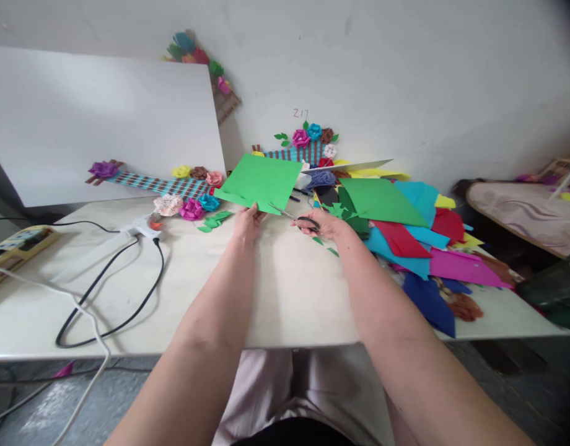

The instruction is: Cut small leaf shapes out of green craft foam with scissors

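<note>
My left hand [248, 221] pinches the lower edge of a green sheet of paper [261, 179], which is held up above the table. In my right hand [318, 223] is a pair of scissors [307, 221] with dark handles. Their blades point left and meet the sheet's lower right edge. Left of my left hand lies a small heap of cut green paper leaves [215, 220]. A few green scraps [332, 251] lie on the table by my right wrist.
Coloured paper and cloth, including a magenta sheet [466, 267], pile up on the right. A flower-decorated woven strip [159, 183] lies at the left, near a white board [103, 118]. Cables and a power strip [143, 228] occupy the table's left part.
</note>
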Demonstrator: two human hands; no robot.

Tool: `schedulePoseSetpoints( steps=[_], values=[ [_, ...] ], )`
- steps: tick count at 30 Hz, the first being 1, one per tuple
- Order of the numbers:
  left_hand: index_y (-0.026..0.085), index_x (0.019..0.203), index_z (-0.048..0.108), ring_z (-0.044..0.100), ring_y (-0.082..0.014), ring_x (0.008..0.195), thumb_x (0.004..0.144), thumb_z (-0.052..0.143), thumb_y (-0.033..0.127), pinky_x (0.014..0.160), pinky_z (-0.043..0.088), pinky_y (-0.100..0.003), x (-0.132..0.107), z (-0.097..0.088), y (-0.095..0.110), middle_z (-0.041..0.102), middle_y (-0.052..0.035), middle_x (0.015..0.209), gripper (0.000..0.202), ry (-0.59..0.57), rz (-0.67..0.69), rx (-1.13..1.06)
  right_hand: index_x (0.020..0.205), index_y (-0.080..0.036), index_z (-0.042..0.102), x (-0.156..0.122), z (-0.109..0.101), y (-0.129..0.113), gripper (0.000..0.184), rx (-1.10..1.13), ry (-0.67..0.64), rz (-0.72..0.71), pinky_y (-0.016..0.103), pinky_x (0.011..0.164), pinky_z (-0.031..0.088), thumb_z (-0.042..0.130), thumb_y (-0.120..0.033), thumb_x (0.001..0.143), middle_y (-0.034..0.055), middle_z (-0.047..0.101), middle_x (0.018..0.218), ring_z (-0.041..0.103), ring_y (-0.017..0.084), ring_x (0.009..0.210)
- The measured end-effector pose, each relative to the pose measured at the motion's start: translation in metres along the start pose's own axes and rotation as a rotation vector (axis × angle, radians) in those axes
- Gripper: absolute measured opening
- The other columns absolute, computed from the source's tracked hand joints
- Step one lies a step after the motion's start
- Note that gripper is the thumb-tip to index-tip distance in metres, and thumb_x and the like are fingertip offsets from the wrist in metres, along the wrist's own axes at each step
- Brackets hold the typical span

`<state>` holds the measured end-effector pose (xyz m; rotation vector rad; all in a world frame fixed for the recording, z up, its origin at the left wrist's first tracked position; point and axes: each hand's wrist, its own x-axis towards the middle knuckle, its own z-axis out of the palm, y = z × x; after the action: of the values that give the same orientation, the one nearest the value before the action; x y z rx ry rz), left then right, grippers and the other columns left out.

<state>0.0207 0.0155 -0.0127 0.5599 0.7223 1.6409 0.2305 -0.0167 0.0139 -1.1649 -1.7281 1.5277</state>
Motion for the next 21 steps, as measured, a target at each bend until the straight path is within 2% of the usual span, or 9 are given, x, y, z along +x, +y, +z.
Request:
schedulePoseSetpoints(
  steps=[7, 13, 21],
  values=[
    [0.014, 0.079, 0.059, 0.067, -0.0140, 0.072, 0.079, 0.057, 0.007, 0.085, 0.054, -0.035, 0.001, -0.001, -0.001, 0.068, -0.0035, 0.074, 0.007, -0.016, 0.000, 0.000, 0.082, -0.009, 0.065, -0.001, -0.003, -0.001, 0.017, -0.009, -0.016, 0.016, 0.015, 0.029, 0.024, 0.065, -0.025, 0.078, -0.0031, 0.053, 0.046, 0.038, 0.003, 0.033],
    [0.015, 0.087, 0.060, 0.067, -0.0152, 0.079, 0.080, 0.056, 0.009, 0.085, 0.054, -0.034, 0.002, -0.001, -0.002, 0.069, -0.0047, 0.078, 0.009, -0.023, -0.008, 0.012, 0.079, -0.010, 0.063, -0.007, 0.001, -0.008, 0.013, 0.010, -0.024, 0.042, 0.014, 0.029, 0.025, 0.065, -0.022, 0.080, -0.0033, 0.051, 0.044, 0.037, 0.003, 0.032],
    [0.015, 0.080, 0.059, 0.067, -0.0154, 0.079, 0.078, 0.059, 0.009, 0.085, 0.053, -0.035, 0.000, 0.000, -0.001, 0.069, -0.0042, 0.078, 0.006, -0.038, 0.005, 0.023, 0.084, -0.007, 0.063, -0.009, 0.001, -0.007, 0.017, 0.053, -0.058, 0.046, 0.014, 0.029, 0.026, 0.066, -0.023, 0.079, -0.0030, 0.052, 0.046, 0.039, 0.003, 0.034]
  ],
)
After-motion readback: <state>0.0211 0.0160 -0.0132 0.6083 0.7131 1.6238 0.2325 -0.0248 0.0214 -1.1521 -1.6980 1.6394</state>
